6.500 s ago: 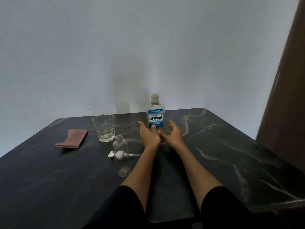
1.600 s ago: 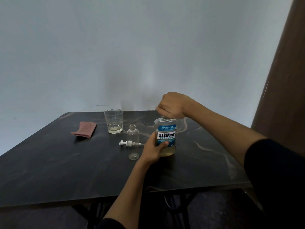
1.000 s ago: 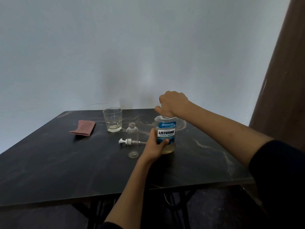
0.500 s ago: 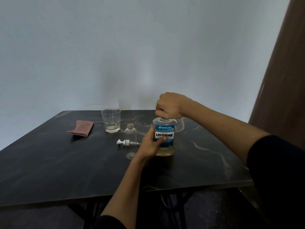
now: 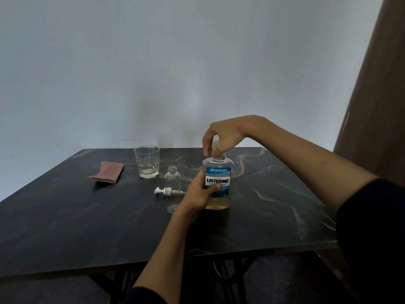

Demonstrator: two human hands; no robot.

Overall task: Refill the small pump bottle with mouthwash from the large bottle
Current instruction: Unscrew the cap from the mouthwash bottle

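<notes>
Cloth (image 5: 106, 172): reddish, folded, lying flat at far left of the table (image 5: 65, 227).
Glass (image 5: 147, 161): clear tumbler, upright, right of the cloth, a pale residue at its bottom.
Small pump bottle (image 5: 173, 189): clear, upright, neck open, long axis vertical; standing nearer than the glass and just left of the left hand.
Pump head (image 5: 167, 191): white, lying on its side behind the small bottle, long axis left to right, nozzle end pointing left.
Left hand (image 5: 200, 194): fingers and thumb wrapped around the left side and front of the large bottle at label height; thumb pressed across the label.
Large bottle (image 5: 217, 183): upright on the table at centre, long axis vertical, label facing the camera; yellowish liquid in the lower part.
Right hand (image 5: 223, 133): reaching from the right above the large bottle, fingertips curled narrowly around the cap.
Cap (image 5: 218, 148): clear, at the bottle neck, mostly covered by the fingers; cannot tell whether seated or lifted off.
</notes>
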